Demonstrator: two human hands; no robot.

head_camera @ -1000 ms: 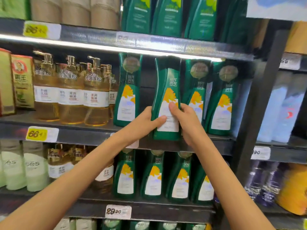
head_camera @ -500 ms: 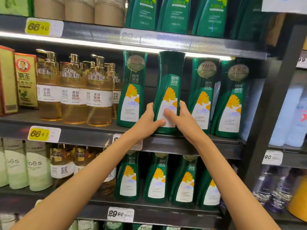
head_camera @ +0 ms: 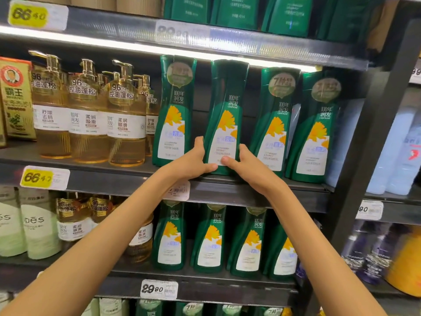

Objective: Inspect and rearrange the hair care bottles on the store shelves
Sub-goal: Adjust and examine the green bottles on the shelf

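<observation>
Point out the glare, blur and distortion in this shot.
Head view: the shelf light strip blows out white and washes out the price tag above it; small print on the green hair care bottle held by the left hand and right hand is soft; the wide angle tilts the shelf upright.

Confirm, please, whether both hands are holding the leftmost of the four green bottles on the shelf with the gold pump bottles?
Not the leftmost: the head view shows the left hand and right hand holding the green bottle second from the left, on that same shelf.
</observation>
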